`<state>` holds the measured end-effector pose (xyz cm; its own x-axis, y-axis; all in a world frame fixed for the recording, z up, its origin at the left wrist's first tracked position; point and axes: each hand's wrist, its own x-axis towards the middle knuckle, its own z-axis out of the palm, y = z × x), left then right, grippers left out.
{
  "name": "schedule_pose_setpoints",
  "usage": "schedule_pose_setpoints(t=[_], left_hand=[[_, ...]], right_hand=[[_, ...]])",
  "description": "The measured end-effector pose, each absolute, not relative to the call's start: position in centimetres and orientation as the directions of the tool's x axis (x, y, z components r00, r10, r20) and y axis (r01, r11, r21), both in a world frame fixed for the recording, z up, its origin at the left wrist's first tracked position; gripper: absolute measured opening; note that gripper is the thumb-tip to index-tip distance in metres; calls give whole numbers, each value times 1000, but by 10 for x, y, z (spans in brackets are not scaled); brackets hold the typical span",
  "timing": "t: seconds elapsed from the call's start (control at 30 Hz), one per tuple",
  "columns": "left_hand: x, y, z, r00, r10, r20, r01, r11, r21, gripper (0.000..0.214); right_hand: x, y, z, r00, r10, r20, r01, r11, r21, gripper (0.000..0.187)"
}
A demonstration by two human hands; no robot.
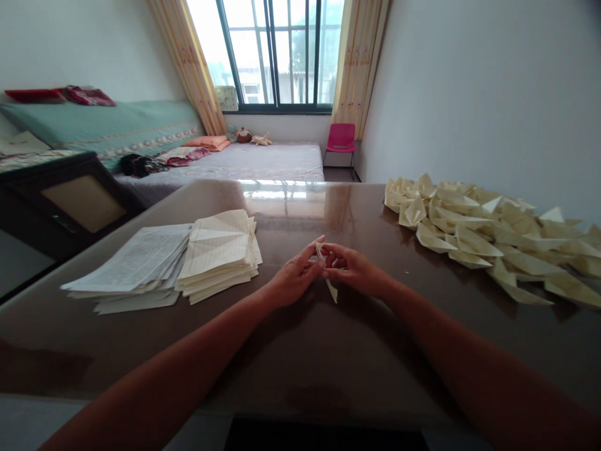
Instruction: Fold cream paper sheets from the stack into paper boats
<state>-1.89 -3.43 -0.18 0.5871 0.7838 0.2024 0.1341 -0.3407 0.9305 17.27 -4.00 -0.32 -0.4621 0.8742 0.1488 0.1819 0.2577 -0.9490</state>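
A narrow piece of folded cream paper (332, 290) is held between my two hands above the brown table, its lower tip pointing down toward me. My left hand (297, 275) pinches it from the left with the thumb and fingers. From the right, my right hand (353, 270) grips the same paper, its fingers curled round the upper part. Much of the paper's upper half is hidden by the fingers.
Left on the glossy table (300, 363) lie a stack of cream sheets (218, 244) and a stack of printed white sheets (136, 257). Many folded paper boats (469, 225) are heaped at the right by the wall. Beyond are a bed (282, 160) and a pink chair (341, 138).
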Motion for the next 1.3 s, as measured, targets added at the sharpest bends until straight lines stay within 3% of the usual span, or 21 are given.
schedule_pose_setpoints(t=[0.13, 0.27, 0.37, 0.47, 0.7, 0.87, 1.07, 1.17, 1.3], left_hand=[[-22, -33, 2, 621, 752, 223, 128, -378, 917, 57], [-21, -35, -1, 588, 764, 267, 239, -479, 845, 53], [-15, -39, -5, 524, 783, 337, 349, -557, 753, 51], [-8, -43, -10, 447, 827, 341, 433, -534, 727, 52], [-3, -34, -11, 349, 880, 323, 504, -466, 727, 52], [-5, -33, -10, 421, 810, 408, 515, -584, 628, 40], [-11, -29, -8, 392, 871, 296, 631, -489, 602, 25], [-16, -27, -6, 455, 859, 234, 706, -509, 492, 20], [-23, -29, -4, 584, 752, 306, 677, -659, 326, 24]], right_hand=[[180, -40, 3, -519, 850, 92, 134, 187, -973, 57], [182, -41, 4, -533, 839, 109, 212, 257, -943, 56], [176, -43, 0, -393, 890, 234, 414, 398, -819, 68], [167, -47, -6, -334, 877, 346, 568, 480, -668, 73], [163, -49, -5, -302, 845, 442, 634, 524, -569, 67], [166, -46, -3, -273, 869, 412, 698, 474, -536, 53], [175, -40, -8, -312, 868, 386, 721, 481, -498, 46], [182, -39, -10, -359, 889, 285, 763, 456, -459, 51], [187, -38, -9, -423, 878, 226, 782, 479, -398, 51]])
